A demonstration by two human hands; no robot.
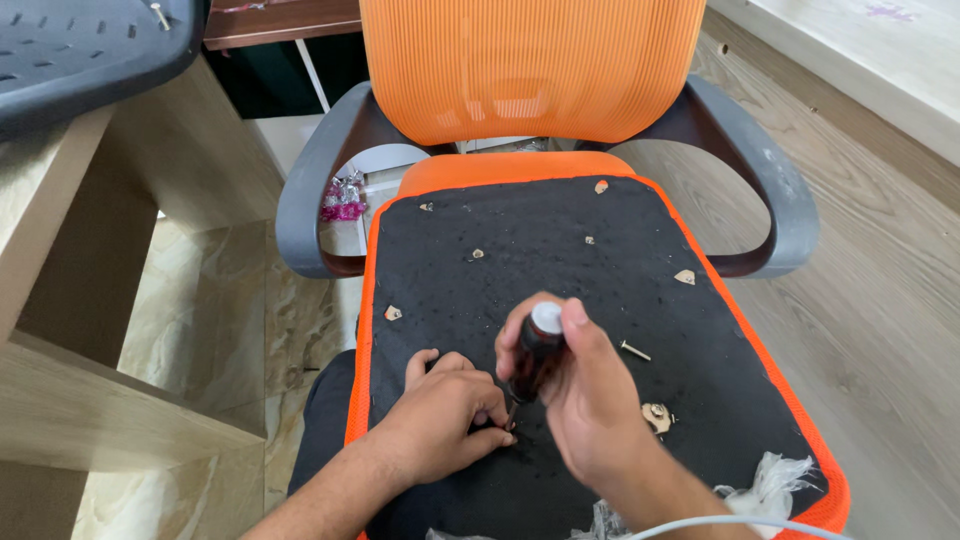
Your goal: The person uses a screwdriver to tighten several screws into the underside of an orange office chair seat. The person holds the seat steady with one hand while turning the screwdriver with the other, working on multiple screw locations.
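Both our hands sit low on the black seat underside point(560, 260) of an orange chair point(530, 70). Our right hand point(575, 395) wraps its fingers around a screwdriver point(535, 355), thumb over the white cap, the tip down at the fabric. Our left hand point(445, 415) lies curled beside the tip, fingertips pinched on something too small to tell. One loose screw point(634, 350) lies just right of the handle. We judge the work partway: several torn spots point(685, 277) show across the fabric, and one fixing is under the tool.
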